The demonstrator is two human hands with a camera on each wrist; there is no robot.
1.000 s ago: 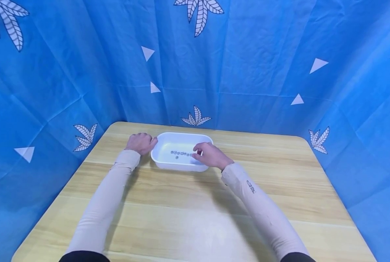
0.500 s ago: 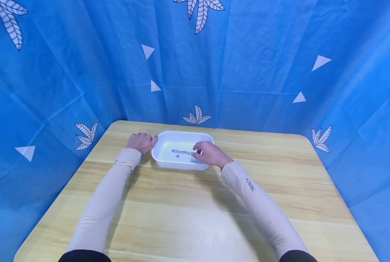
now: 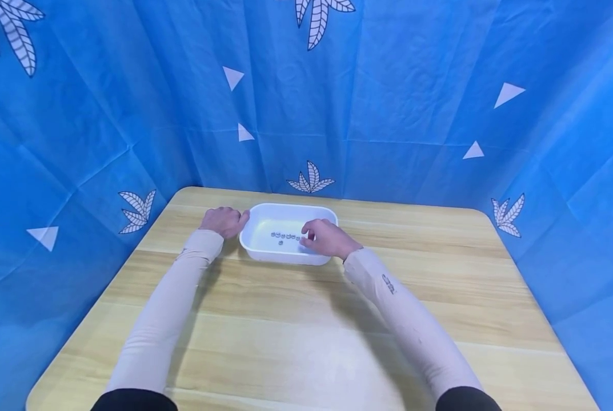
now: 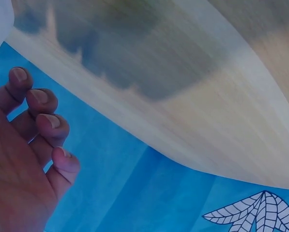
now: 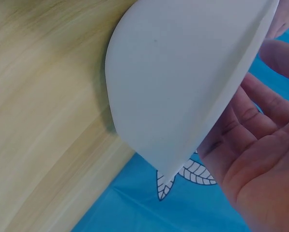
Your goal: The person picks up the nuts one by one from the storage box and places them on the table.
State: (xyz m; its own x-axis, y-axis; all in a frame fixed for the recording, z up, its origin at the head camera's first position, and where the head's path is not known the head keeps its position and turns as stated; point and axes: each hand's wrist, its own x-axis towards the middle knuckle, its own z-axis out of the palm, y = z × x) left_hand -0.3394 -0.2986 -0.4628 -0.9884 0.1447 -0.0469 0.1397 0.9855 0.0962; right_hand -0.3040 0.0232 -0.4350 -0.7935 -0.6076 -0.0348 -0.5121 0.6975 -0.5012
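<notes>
A white plastic basin sits near the back of the table. Inside it, several small silvery pieces that look like metal nuts form a row, with a single one in front. My left hand holds the basin's left end, thumb at the rim; its other fingers curl loosely outside. Over the right rim reaches my right hand, thumb and index fingertips low in the basin at the row's right end. I cannot tell if a nut is pinched there. The right wrist view shows the basin's outer wall hiding those fingertips.
The light wooden table extends forward of the basin and to both sides, with rounded back corners. Blue curtains with white leaf prints and triangles hang close behind and along both sides of the table.
The head view has shifted slightly, so the scene sits a little higher in the frame. Both hands keep nearly the same places at the basin, and the row looks the same.
</notes>
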